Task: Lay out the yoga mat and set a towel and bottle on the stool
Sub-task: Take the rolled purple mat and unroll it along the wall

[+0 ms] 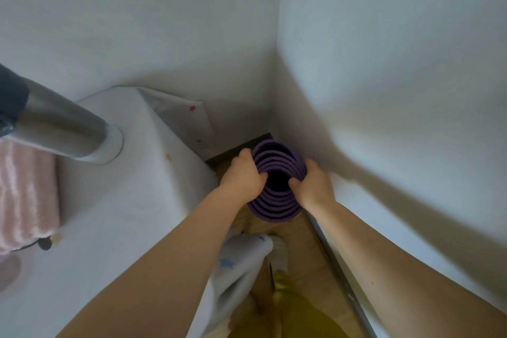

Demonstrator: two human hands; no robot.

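A purple rolled yoga mat (277, 158) stands on end in the corner of the room, and I look down into its spiral top. My left hand (242, 174) grips the roll's left side with the thumb hooked into the dark centre hole. My right hand (311, 182) grips its right side the same way. A pink striped towel (26, 195) lies at the far left on a white-covered surface. A steel bottle (59, 129) with a dark cap stands beside the towel. No stool is in view.
A white cloth with small stars (137, 186) covers the furniture left of the mat. White walls (384, 90) close in at the back and right. A narrow strip of wooden floor (301, 230) runs between them, with my foot in a white sock (279, 251) on it.
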